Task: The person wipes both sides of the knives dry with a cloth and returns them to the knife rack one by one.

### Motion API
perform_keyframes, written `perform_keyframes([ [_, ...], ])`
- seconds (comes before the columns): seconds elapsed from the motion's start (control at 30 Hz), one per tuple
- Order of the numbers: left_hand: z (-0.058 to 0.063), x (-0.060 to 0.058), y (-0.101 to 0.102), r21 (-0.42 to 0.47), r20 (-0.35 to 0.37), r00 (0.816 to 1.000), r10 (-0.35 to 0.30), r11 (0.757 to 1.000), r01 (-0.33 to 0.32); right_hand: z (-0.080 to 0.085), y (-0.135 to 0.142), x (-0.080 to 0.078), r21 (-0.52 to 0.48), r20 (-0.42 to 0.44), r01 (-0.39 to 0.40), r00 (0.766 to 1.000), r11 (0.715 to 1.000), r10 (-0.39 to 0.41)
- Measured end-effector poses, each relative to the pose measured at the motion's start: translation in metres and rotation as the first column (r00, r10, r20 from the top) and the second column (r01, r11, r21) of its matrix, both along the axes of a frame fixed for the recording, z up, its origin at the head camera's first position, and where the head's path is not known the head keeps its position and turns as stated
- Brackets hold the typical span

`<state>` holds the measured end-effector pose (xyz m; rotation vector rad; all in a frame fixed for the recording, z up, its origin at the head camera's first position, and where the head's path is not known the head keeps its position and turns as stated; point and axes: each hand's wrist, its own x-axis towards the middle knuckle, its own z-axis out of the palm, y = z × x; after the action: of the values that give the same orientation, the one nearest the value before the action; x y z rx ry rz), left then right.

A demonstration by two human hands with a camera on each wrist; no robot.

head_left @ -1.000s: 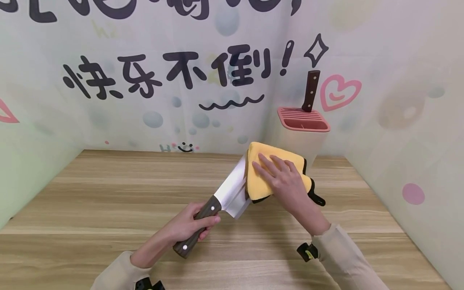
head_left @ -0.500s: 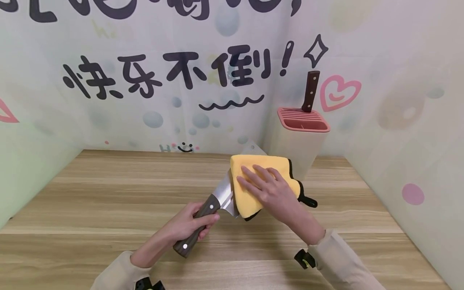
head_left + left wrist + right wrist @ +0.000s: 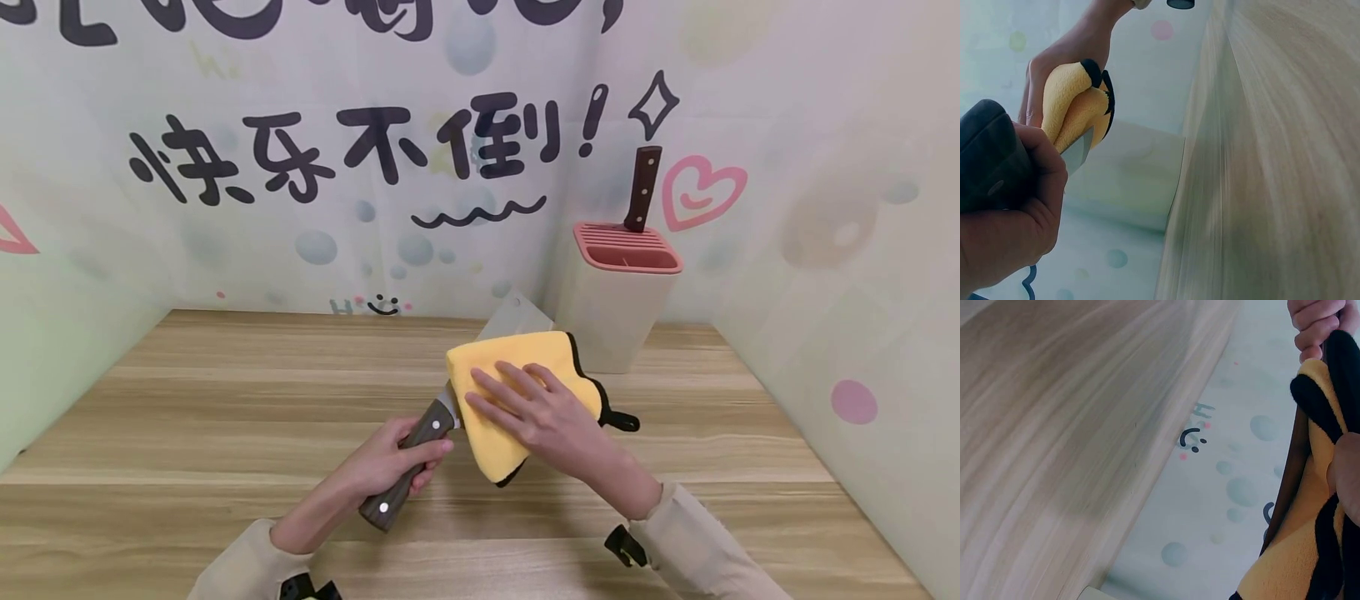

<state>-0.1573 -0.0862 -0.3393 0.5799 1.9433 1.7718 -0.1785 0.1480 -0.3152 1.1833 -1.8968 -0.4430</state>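
My left hand (image 3: 393, 462) grips the dark wooden handle (image 3: 431, 427) of a cleaver, its blade (image 3: 517, 317) pointing away and to the right. Over the blade lies a folded yellow cloth (image 3: 487, 354) with black edging and a black loop. It hides most of the metal; only the far corner and a sliver by the handle show. My right hand (image 3: 536, 417) holds the cloth against the blade, fingers spread on top. In the right wrist view the thumb (image 3: 1346, 478) presses into the cloth's folds. Seen from the left wrist, the cloth (image 3: 1079, 109) wraps the blade's edge, above the table.
A white knife block (image 3: 611, 308) with a pink slotted top stands at the back right, a brown-handled knife (image 3: 642, 187) upright in it. The wood-grain table (image 3: 225, 400) meets a printed backdrop (image 3: 300, 258) behind and at both sides.
The right hand and cloth have slid down the blade toward the handle, leftward and nearer, uncovering the blade's far corner. The left hand and cleaver have stayed nearly still.
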Motion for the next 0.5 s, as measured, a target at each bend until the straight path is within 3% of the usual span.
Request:
perform_keyframes([
  [0.2,0.0004,-0.0002,-0.0003,0.000,0.005,1.000,-0.012,1.000,0.012,0.0004,-0.0008,0.0023,0.051,-0.001,-0.016,1.000,0.999,0.016],
  [0.5,0.0002,-0.0005,-0.0003,0.006,0.012,1.000,-0.012,1.000,0.012,0.0003,-0.0008,0.0016,0.052,0.004,-0.036,0.999,0.998,0.036],
])
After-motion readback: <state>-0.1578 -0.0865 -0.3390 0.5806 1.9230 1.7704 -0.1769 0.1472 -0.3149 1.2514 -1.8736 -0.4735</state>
